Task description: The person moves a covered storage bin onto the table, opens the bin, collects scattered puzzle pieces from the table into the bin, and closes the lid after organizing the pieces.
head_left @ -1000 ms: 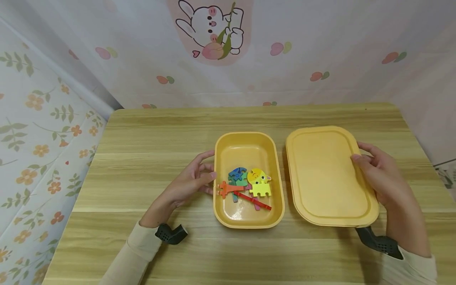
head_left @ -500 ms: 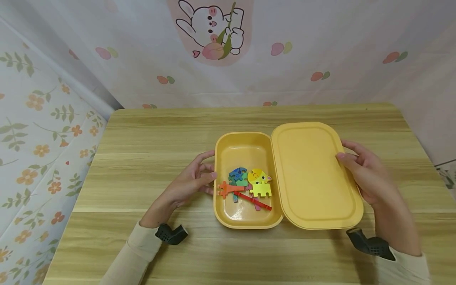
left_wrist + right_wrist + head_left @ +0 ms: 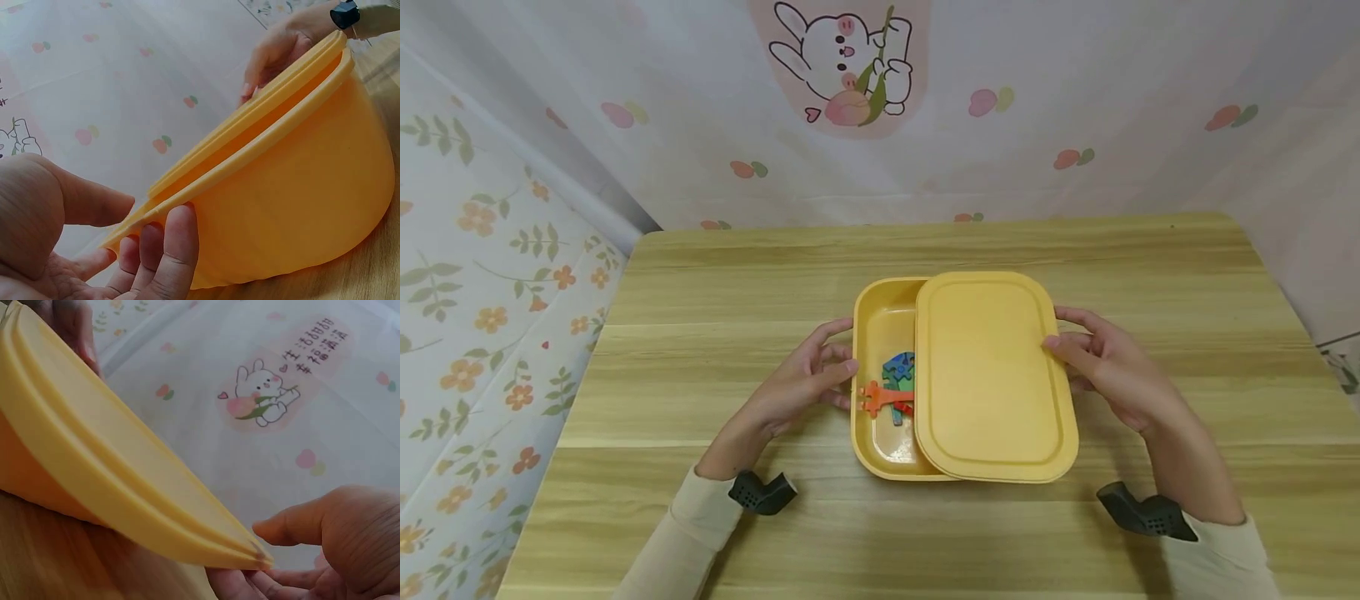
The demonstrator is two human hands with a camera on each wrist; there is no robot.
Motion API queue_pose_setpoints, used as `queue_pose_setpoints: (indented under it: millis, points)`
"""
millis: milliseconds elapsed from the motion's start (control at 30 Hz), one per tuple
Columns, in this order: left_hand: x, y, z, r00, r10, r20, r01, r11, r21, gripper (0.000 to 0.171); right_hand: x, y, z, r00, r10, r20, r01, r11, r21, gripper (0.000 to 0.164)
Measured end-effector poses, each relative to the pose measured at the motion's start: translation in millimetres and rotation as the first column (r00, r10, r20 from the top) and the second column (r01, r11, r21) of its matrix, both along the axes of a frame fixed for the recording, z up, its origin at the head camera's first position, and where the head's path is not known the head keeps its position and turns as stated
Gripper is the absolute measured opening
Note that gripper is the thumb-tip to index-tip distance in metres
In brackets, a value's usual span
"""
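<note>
A yellow plastic box stands on the table with several colourful puzzle pieces inside. My left hand holds the box's left rim, thumb on top and fingers against the outer wall, as the left wrist view shows. My right hand pinches the right edge of the yellow lid, thumb above and fingers below. The lid covers the box's right part and juts past its right side; the left strip is uncovered. Under the lid the other pieces are hidden. In the right wrist view the lid is tilted across the picture.
The wooden table extends around the box on all sides. Behind it hangs a white curtain with a rabbit print. A floral cloth hangs at the left. Each wrist carries a black device.
My right hand has moved left with the lid, from beside the box to over its right part, hiding the yellow pieces. The left hand has stayed at the box's rim.
</note>
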State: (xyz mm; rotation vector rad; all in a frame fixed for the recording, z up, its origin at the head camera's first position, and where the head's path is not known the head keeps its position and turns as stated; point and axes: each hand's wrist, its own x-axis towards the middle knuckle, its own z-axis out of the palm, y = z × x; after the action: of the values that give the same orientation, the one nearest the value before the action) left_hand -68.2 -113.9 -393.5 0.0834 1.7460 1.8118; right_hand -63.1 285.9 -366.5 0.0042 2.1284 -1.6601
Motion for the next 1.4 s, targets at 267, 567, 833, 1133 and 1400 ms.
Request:
queue_pose_setpoints:
  millis: [267,567,833,1133,1400]
  points:
    - [0.5,1,-1.4,1.0,0.01,0.007,-0.01,1.0,0.02,0.064,2.4,-11,-5.5,0.993,0.114,-0.031,-0.116,0.992,-0.047,0.067]
    - [1.5,1,-0.9,1.0,0.016,-0.001,-0.016,0.999,0.03,0.066,3.7,-25,-12.2,0.988,0.154,-0.028,-0.156,0.982,-0.104,0.067]
    - [1.5,2,-2.2,1.0,0.012,-0.009,-0.012,0.999,0.042,0.065,4.2,-36,-18.4,0.99,0.14,-0.021,-0.141,0.988,-0.066,0.067]
    - [2.1,2,-3.6,1.0,0.01,-0.022,-0.008,0.998,0.055,0.067,6.5,-50,-24.4,0.995,0.093,-0.025,-0.095,0.992,-0.085,0.063]
    - [2.1,0,-3.5,0.999,-0.016,-0.04,0.018,0.999,0.052,0.071,7.1,-58,-25.5,0.998,0.053,-0.031,-0.055,0.996,-0.073,0.06]
